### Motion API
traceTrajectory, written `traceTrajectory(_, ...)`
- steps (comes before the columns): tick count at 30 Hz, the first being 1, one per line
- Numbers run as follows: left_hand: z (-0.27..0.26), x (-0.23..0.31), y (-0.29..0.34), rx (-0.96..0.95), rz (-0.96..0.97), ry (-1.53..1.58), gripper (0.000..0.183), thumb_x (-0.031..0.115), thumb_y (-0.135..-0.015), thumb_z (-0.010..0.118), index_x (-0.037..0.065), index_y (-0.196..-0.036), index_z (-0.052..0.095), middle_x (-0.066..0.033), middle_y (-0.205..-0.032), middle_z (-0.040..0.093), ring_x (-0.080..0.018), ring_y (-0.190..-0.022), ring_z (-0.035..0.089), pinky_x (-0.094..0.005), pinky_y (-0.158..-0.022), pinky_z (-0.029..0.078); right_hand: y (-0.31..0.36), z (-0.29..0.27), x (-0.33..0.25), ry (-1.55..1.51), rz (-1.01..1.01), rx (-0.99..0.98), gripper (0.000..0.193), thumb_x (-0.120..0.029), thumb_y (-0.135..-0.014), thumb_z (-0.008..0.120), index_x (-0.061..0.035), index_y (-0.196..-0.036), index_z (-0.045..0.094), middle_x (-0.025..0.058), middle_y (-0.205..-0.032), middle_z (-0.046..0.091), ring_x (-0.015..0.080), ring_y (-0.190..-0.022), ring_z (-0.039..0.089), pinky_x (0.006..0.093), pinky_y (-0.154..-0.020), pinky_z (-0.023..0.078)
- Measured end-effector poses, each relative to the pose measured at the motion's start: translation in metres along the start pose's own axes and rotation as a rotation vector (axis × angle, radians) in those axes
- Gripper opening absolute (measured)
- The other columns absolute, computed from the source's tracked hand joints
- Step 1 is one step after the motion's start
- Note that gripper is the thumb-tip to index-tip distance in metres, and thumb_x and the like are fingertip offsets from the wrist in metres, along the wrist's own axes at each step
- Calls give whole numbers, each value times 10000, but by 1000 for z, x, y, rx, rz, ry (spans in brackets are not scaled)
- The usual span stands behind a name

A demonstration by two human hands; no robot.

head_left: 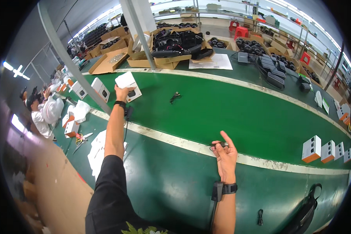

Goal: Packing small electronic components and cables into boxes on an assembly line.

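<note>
My left hand point(123, 94) reaches far out over the green belt and grips a white box point(135, 88) with a dark product picture on its side. The box is at the belt's far left part, its top end pointing up and leftward. Near the belt's front rail, my right hand point(226, 156) pinches a small black cable point(213, 147) between thumb and fingers, the index finger stretched out. Most of that cable is hidden by the fingers. On the belt between the hands lies a bundled black cable point(175, 97) with a metal plug.
White boxes point(311, 148) with orange bases stand in a row at right; more boxes point(100, 89) are at left. Scissors point(80, 138) and white papers point(97, 153) lie on the near table, with another cable point(260, 217) and a black bag point(303, 213). A person point(43, 117) works at far left.
</note>
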State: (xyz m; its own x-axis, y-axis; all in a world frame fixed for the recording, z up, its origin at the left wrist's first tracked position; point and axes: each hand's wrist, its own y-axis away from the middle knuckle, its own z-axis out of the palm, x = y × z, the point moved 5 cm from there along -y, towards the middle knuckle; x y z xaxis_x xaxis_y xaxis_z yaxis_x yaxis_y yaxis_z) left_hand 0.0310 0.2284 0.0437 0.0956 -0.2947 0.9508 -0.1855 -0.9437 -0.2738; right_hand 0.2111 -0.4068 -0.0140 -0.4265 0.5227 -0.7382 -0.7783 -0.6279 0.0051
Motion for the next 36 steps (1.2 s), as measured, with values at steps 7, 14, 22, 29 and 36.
traceTrajectory(7, 8, 54, 103, -110, 344, -523, 590, 173, -658, 1025, -12, -1150, 757, -192, -1105, 823, -394, -1042, 796, -454, -961, 619, 17, -8, 10, 172, 95, -49, 475, 0, -1045, 781, -12, -1507, 672, 123, -1302, 783, 205, -1107, 797, 267, -912, 663)
traceTrajectory(14, -101, 196, 425, -260, 522, -369, 604, 242, -665, 1019, 42, -1080, 627, -137, -1009, 669, -373, -916, 700, -447, -813, 582, 15, -3, 19, 224, 38, -227, 400, 15, -1065, 736, 57, -1458, 676, 141, -1320, 760, 266, -1234, 753, 312, -1023, 644)
traceTrajectory(22, -139, 184, 618, -218, 332, -597, 789, 394, -703, 1070, -11, -1219, 631, -155, -1214, 612, -306, -979, 700, -406, -725, 638, 12, 20, -11, 198, -54, -178, 413, -39, -1112, 702, 86, -1502, 643, 174, -1391, 747, 245, -1332, 717, 241, -1073, 595)
traceTrajectory(29, -145, 209, 664, -563, 515, -418, 568, 378, -924, 910, 8, -1305, 708, -155, -1260, 586, -303, -1038, 668, -412, -695, 600, 142, 158, -131, 481, -307, -498, 256, 47, -970, 837, 66, -1218, 778, 145, -1099, 816, 198, -875, 808, 258, -767, 651)
traceTrajectory(36, -103, 238, 672, -517, 698, -615, 484, 399, -952, 843, 19, -1233, 740, -146, -1191, 626, -335, -1161, 604, -436, -860, 501, 261, 197, -112, 941, -295, -291, 215, 47, -865, 905, 30, -1054, 802, 90, -981, 825, 138, -860, 786, 275, -736, 655)
